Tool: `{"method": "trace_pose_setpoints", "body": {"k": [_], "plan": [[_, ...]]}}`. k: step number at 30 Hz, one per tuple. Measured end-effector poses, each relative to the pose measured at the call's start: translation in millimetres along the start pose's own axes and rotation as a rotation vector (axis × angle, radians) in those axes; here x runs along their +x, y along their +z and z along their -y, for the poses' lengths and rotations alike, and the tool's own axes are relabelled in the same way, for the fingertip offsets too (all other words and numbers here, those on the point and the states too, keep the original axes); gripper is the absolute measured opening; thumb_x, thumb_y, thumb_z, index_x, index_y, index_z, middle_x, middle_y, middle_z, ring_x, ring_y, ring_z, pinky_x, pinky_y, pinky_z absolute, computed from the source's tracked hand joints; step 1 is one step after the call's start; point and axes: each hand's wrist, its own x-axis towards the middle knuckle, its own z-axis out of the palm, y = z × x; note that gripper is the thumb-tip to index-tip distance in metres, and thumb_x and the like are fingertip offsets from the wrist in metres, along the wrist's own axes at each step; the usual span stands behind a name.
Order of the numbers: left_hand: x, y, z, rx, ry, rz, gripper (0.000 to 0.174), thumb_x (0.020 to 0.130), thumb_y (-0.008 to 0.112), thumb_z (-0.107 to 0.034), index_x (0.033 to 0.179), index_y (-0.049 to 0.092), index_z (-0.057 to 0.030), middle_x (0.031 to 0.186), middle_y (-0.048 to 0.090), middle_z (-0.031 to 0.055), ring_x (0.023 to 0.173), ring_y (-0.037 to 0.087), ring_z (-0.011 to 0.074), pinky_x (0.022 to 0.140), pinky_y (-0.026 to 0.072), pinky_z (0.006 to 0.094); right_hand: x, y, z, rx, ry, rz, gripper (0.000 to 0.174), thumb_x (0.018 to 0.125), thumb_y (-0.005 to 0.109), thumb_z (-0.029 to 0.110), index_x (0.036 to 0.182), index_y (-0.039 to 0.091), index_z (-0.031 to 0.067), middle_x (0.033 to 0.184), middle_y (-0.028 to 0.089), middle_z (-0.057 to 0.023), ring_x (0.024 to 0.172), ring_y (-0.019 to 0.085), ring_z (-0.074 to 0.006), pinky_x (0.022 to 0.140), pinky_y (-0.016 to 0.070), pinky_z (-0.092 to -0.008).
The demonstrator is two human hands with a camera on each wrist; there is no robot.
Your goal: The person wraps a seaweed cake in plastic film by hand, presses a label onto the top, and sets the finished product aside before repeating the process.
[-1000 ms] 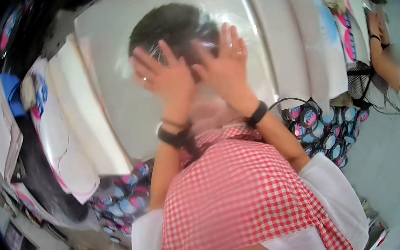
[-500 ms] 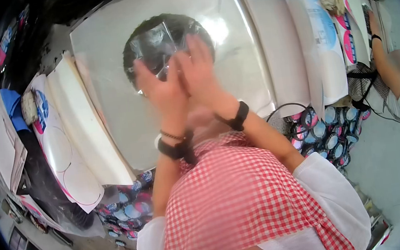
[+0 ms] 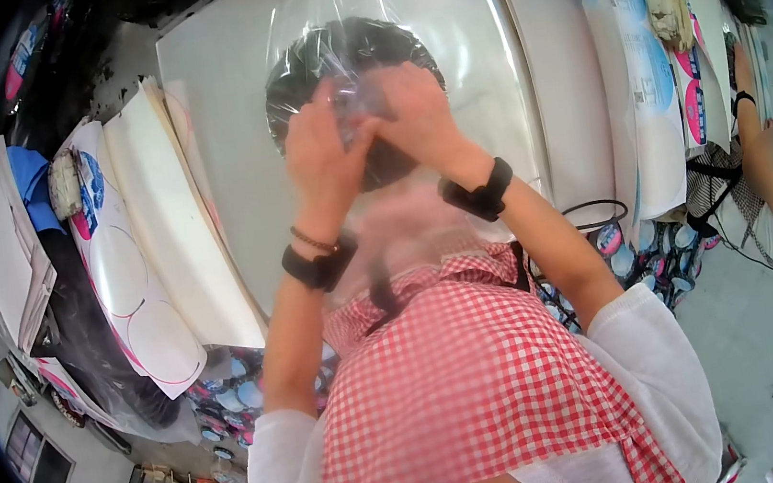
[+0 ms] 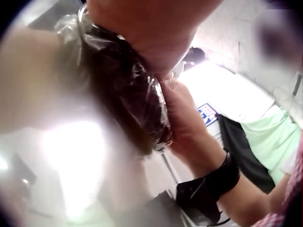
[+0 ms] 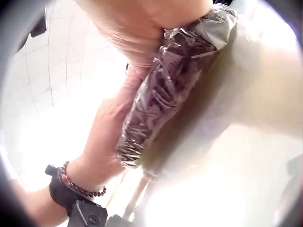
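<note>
A dark, round, flattened mass [image 3: 347, 39] under crinkled clear plastic film lies on a glossy pale grey sheet [image 3: 232, 164]. My left hand [image 3: 328, 157] presses on its near left part. On the near right part rests my right hand [image 3: 421, 116], thumbs close together at the middle. Fingertips are blurred and partly lost against the film. Film folds run from the mass toward the top of the head view. From the side, the left wrist view shows the wrapped mass [image 4: 130, 87] thick beneath the palms, and the right wrist view shows its crumpled dark edge [image 5: 163, 90].
Long pale paper sheets [image 3: 166, 211] flank the work surface on the left. More printed sheets [image 3: 633, 86] stand on the right. A black cable [image 3: 599, 206] loops by the near right corner. Another person's arm [image 3: 754, 129] is at the far right.
My hands were spread on the mass, then drew together nearer its middle; now they sit slightly apart with thumbs close. The film now stretches in long folds toward the top.
</note>
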Motion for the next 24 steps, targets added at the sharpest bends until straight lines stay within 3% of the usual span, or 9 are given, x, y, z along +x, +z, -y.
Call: {"method": "trace_pose_setpoints", "body": {"k": [1, 3, 6, 9, 12, 16, 18, 20, 24], "plan": [[2.9, -1.3, 1.9, 0.142, 0.047, 0.057, 0.040, 0.089, 0.064, -0.036, 0.111, 0.059, -0.0021, 0.104, 0.058, 0.0127, 0.091, 0.054, 0.0312, 0.079, 0.0442, 0.0418, 6.3, -7.7, 2.4, -0.173, -0.058, 0.077, 0.036, 0.068, 0.074, 0.024, 0.095, 0.060, 0.0046, 0.108, 0.061, -0.0091, 0.100, 0.054, -0.0291, 0.084, 0.0446, -0.0425], [27.9, -18.8, -5.7, 0.316, 0.293, -0.100, 0.037, 0.084, 0.069, -0.033, 0.106, 0.062, -0.0048, 0.097, 0.056, 0.0102, 0.086, 0.054, 0.0301, 0.076, 0.0442, 0.0405, 28.2, -22.1, 11.1, -0.316, -0.190, 0.005, 0.037, 0.068, 0.074, 0.023, 0.097, 0.059, 0.0046, 0.110, 0.061, -0.0084, 0.102, 0.054, -0.0290, 0.085, 0.0443, -0.0423], [30.4, -7.2, 19.4, 0.162, 0.305, 0.053, 0.039, 0.080, 0.073, -0.034, 0.100, 0.060, -0.0028, 0.104, 0.054, 0.0149, 0.096, 0.052, 0.0334, 0.083, 0.0426, 0.0424, 29.7, -13.2, -4.5, -0.105, -0.167, 0.065, 0.042, 0.067, 0.073, 0.019, 0.103, 0.057, 0.0052, 0.108, 0.063, -0.0069, 0.101, 0.057, -0.0296, 0.087, 0.0431, -0.0423], [24.0, -10.6, 19.7, -0.098, -0.096, 0.365, 0.053, 0.078, 0.076, -0.040, 0.104, 0.056, 0.0016, 0.123, 0.050, 0.0237, 0.118, 0.045, 0.0403, 0.101, 0.0360, 0.0472, 30.8, -14.4, 0.8, 0.207, 0.102, 0.218, 0.039, 0.068, 0.073, 0.014, 0.104, 0.058, 0.0063, 0.096, 0.063, -0.0055, 0.092, 0.059, -0.0290, 0.082, 0.0430, -0.0396], [33.8, -1.3, 15.7, -0.071, 0.312, -0.223, 0.065, 0.072, 0.079, -0.047, 0.111, 0.057, -0.0007, 0.120, 0.056, 0.0167, 0.112, 0.052, 0.0366, 0.097, 0.0396, 0.0456, 28.6, -8.3, -14.7, -0.022, -0.248, 0.224, 0.032, 0.070, 0.071, 0.011, 0.100, 0.061, 0.0076, 0.093, 0.062, -0.0048, 0.091, 0.058, -0.0279, 0.078, 0.0427, -0.0380], [60.3, -4.5, 29.6, -0.014, 0.425, 0.072, 0.066, 0.063, 0.082, -0.051, 0.106, 0.062, -0.0054, 0.120, 0.059, 0.0137, 0.108, 0.055, 0.0343, 0.099, 0.0382, 0.0427, 30.2, -9.9, -15.6, 0.057, -0.305, 0.149, 0.029, 0.072, 0.070, 0.013, 0.099, 0.061, 0.0074, 0.100, 0.060, -0.0065, 0.098, 0.057, -0.0273, 0.086, 0.0429, -0.0407], [56.3, -4.3, 33.0, -0.059, 0.343, 0.129, 0.058, 0.064, 0.081, -0.050, 0.099, 0.064, -0.0067, 0.111, 0.062, 0.0110, 0.102, 0.058, 0.0315, 0.097, 0.0381, 0.0413, 37.0, -2.0, -0.9, 0.144, -0.132, -0.193, 0.033, 0.071, 0.071, 0.015, 0.102, 0.061, 0.0079, 0.105, 0.060, -0.0067, 0.104, 0.055, -0.0271, 0.091, 0.0415, -0.0425], [55.4, -4.5, 38.4, -0.059, 0.329, 0.207, 0.054, 0.066, 0.080, -0.049, 0.097, 0.064, -0.0078, 0.107, 0.063, 0.0094, 0.098, 0.059, 0.0303, 0.096, 0.0386, 0.0408, 45.1, -3.8, 6.4, 0.171, -0.063, -0.248, 0.038, 0.070, 0.072, 0.016, 0.105, 0.060, 0.0086, 0.108, 0.060, -0.0064, 0.110, 0.053, -0.0269, 0.095, 0.0398, -0.0441], [42.8, -4.3, 33.1, 0.031, 0.328, 0.130, 0.051, 0.075, 0.075, -0.046, 0.105, 0.060, -0.0070, 0.113, 0.058, 0.0114, 0.115, 0.052, 0.0325, 0.101, 0.0354, 0.0429, 40.1, -6.5, -15.5, 0.107, -0.151, 0.106, 0.041, 0.070, 0.072, 0.017, 0.109, 0.061, 0.0101, 0.110, 0.061, -0.0050, 0.114, 0.052, -0.0270, 0.099, 0.0375, -0.0448]]}}
